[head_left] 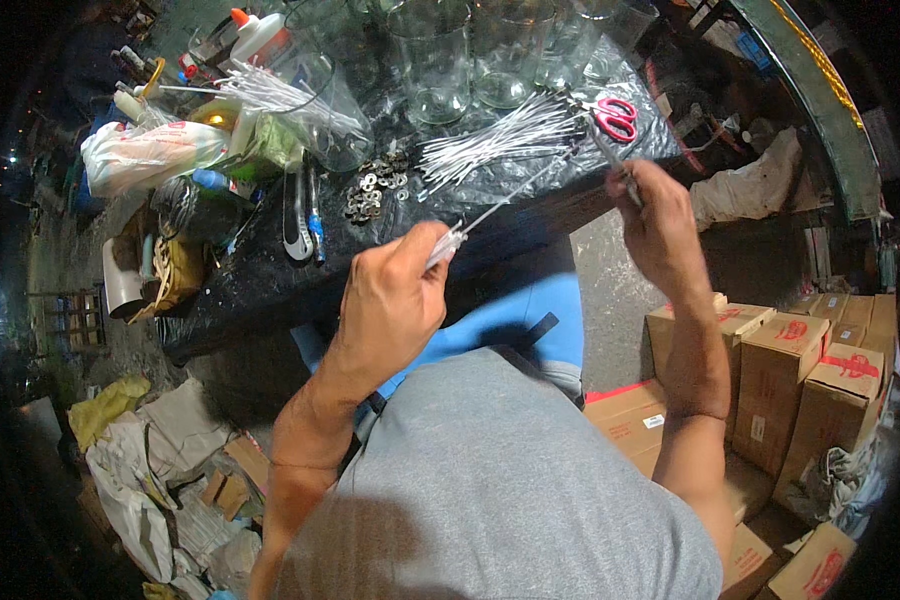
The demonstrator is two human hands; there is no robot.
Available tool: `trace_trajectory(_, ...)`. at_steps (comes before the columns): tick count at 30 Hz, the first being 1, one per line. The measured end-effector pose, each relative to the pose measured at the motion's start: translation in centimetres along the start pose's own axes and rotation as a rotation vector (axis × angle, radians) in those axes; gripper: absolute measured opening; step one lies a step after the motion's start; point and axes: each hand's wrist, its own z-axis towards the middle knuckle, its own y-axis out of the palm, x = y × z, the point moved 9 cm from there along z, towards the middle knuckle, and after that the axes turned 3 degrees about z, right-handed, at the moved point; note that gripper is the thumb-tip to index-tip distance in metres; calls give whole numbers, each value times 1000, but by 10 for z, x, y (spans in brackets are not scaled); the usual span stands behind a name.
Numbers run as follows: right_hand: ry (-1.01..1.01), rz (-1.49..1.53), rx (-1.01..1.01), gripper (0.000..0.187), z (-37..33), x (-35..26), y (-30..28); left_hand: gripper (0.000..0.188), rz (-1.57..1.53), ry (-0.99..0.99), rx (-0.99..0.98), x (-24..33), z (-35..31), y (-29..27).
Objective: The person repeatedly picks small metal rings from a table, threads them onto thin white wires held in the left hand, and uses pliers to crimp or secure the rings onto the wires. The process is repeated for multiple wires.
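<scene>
My left hand (395, 290) is closed in front of the table's near edge, pinching a small whitish bundle (447, 246). A thin white strand (515, 193) runs from it toward the upper right, over the table edge. My right hand (658, 225) is closed on a slim grey metal tool (610, 155); its exact kind is unclear. Scissors with red-pink handles (615, 120) lie just beyond that tool. A loose pile of white strands (500, 140) rests on the tabletop between the hands. Left of this pile are several small metal washers (375, 188).
Several clear glass jars (430, 70) stand along the back. Further left, a tilted glass (335, 125) is near more white strands (270, 90), a plastic bag (150, 155) and a white bottle with an orange tip (257, 35). Cardboard boxes (780, 380) fill the right floor; sacks (160, 470) lie left.
</scene>
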Motion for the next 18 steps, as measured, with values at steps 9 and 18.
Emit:
trace_trajectory(9, 82, -585, 126, 30, 20, 57, -52, 23, 527, 29, -20, 9, 77, 32)
trace_trajectory(18, -17, 209, -1, 24, 4, -33, 34, 14, -782, -514, -308, -48, -45, 29)
